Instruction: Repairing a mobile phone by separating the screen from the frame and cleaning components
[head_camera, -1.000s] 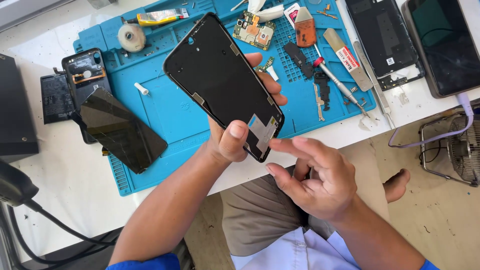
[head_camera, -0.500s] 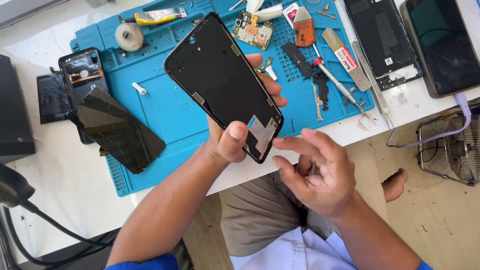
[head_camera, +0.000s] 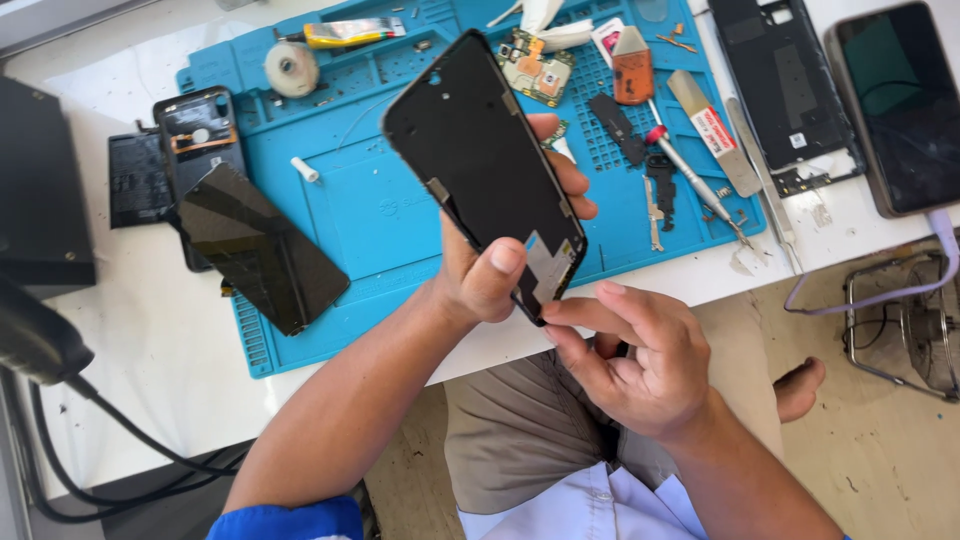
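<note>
Phone screen panel (head_camera: 483, 165), flat, black and glossy, with a grey foil patch near its lower corner, held tilted above the blue rubbery repair mat (head_camera: 370, 215) on the white bench (head_camera: 140, 360). Gripped along both long edges by left hand (head_camera: 495, 275), thumb pressed on the face, fingers (head_camera: 565, 170) wrapped behind. Touched at the bottom corner by right hand (head_camera: 640, 360), fingers half curled, grasping nothing. Left lying on the mat: second dark glass panel (head_camera: 262, 248), red-handled screwdriver (head_camera: 690, 175), green circuit board (head_camera: 537, 65).
</note>
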